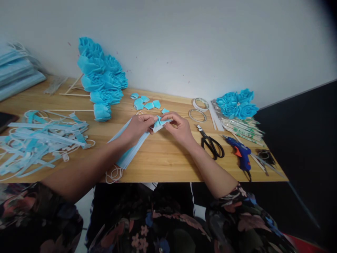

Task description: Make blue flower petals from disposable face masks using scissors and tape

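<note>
Fabric (pixel 159 123), pale blue on one face and white on the other, sits folded between the two hands above the middle of the wooden counter (pixel 168 162). The left hand (pixel 137 128) pinches its left side between thumb and fingers; the right hand (pixel 181 127) grips the other side the same way. Under the left hand and forearm a stack of blue face masks (pixel 134 151) lies aslant, white ear loops (pixel 113 174) spilling toward the near edge. Just beyond the hands lie small cut blue petals (pixel 138 103), one apart from the others, close to the right hand.

Farther left, blue fabric roses (pixel 103 82) rest in a heap, some on thin wooden sticks (pixel 75 95), with a tangle of mask scraps (pixel 43 142) nearer the person. On the right, black-handled scissors (pixel 212 143) lie near the right forearm, beside a blue hot glue gun (pixel 240 151). Behind the scissors are a white tape roll (pixel 194 104) and a narrower ring (pixel 190 115); more blue roses (pixel 237 109) rest against packaged sticks (pixel 243 129).
</note>
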A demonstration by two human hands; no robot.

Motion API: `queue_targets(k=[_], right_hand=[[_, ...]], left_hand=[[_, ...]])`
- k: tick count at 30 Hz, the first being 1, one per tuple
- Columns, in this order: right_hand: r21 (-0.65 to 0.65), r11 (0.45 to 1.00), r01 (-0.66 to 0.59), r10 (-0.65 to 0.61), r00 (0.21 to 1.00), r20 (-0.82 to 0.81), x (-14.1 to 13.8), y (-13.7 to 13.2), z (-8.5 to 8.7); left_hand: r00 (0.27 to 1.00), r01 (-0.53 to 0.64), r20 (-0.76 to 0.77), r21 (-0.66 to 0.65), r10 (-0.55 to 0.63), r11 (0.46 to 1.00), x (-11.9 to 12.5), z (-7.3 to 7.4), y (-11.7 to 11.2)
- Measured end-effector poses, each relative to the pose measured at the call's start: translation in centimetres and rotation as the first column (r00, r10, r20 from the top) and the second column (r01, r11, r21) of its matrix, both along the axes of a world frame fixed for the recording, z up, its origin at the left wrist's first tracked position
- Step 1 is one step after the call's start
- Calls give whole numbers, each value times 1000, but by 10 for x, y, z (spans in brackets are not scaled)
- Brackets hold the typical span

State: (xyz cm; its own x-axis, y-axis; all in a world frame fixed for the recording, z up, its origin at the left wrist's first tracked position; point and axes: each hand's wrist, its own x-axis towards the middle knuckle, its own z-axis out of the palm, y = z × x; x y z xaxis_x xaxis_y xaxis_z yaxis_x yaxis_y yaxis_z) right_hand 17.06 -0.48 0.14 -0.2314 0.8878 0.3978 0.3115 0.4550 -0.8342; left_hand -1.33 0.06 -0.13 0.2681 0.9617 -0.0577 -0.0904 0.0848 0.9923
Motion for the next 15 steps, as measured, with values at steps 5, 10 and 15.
queue_targets(k=[5, 10, 15], right_hand=[[12, 1000, -17, 17, 1000, 12, 1, 2, -4], [-8, 999, -54, 54, 998, 41, 3, 0, -1], [-87, 994, -69, 66, 997, -38, 6, -2, 1]], left_hand=[[1000, 8, 23, 32, -9, 999, 0, -2, 0], [999, -27, -43, 15, 27, 1000, 0, 1, -1], [998, -57, -23, -15, 56, 998, 1, 6, -3]])
